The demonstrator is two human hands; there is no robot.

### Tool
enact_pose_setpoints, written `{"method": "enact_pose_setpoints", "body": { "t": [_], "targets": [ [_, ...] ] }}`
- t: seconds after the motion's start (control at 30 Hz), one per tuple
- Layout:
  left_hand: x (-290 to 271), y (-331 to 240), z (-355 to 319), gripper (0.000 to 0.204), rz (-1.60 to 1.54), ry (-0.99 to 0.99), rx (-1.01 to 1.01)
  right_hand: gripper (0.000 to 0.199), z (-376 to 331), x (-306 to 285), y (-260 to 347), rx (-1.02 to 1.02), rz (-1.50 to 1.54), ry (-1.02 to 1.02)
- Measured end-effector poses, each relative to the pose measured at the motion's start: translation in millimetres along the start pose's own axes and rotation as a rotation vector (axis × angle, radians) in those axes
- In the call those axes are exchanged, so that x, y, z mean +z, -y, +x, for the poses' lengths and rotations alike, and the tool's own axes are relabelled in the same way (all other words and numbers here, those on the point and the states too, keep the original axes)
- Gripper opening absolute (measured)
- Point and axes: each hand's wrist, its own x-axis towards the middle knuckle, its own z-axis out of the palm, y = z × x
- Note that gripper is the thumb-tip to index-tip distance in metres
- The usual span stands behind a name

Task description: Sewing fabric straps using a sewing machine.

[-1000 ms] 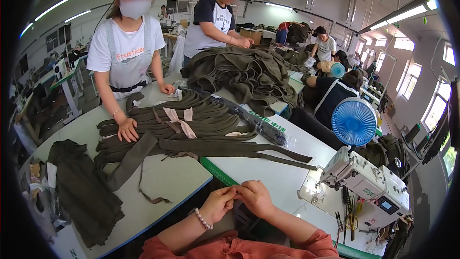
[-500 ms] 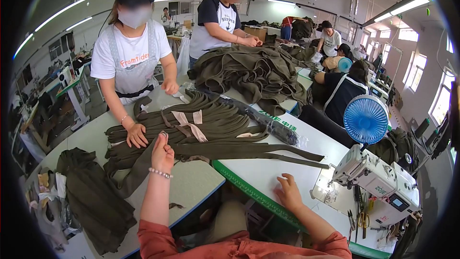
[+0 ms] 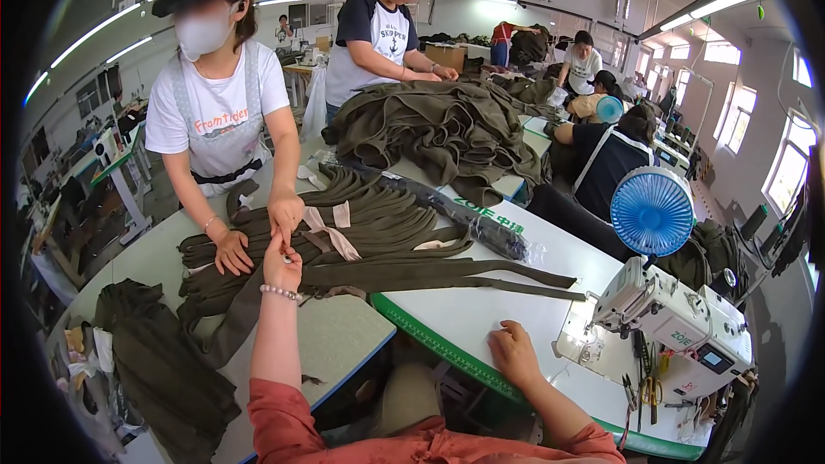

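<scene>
Left hand (image 3: 282, 265) outstretched, pinching olive strap (image 3: 344, 232); right hand (image 3: 514, 352) flat, empty, on table (image 3: 464, 314).

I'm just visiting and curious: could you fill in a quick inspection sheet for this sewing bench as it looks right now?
Surface: pale white worktable with a green front edge.
Job's things: long olive-green fabric strips piled across it, beige pieces among them.
Clutter: dark olive cloth heap at the left; clear plastic-wrapped bundle.
Hands: left hand reaches onto the strips, meeting a co-worker's hand; right hand lies flat on the bare table.
Cables: nothing seen.
Surroundings: white sewing machine, round blue fan, other people at nearby tables.
</scene>
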Motion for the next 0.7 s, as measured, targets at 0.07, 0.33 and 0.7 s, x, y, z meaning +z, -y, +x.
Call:
{"method": "enact_pose_setpoints", "body": {
  "t": [0.07, 0.33, 0.7],
  "targets": [
    [5.3, -7.8, 3.9, 0.005, 0.007, 0.024, -0.006, 0.018, -0.8, 0.7, -0.5, -0.012, 0.01, -0.011],
    [36.0, 31.6, -19.8, 0.013, -0.089, 0.233, 0.11, 0.022, 5.0, -0.2, 3.2, 0.006, 0.085, 0.002],
    [-15.6, 228.4, -248.3, 0.026, 0.051, 0.382, -0.723, 0.032, 4.8, -29.0, 73.1, -0.016, 0.324, 0.091]
  ]
}}
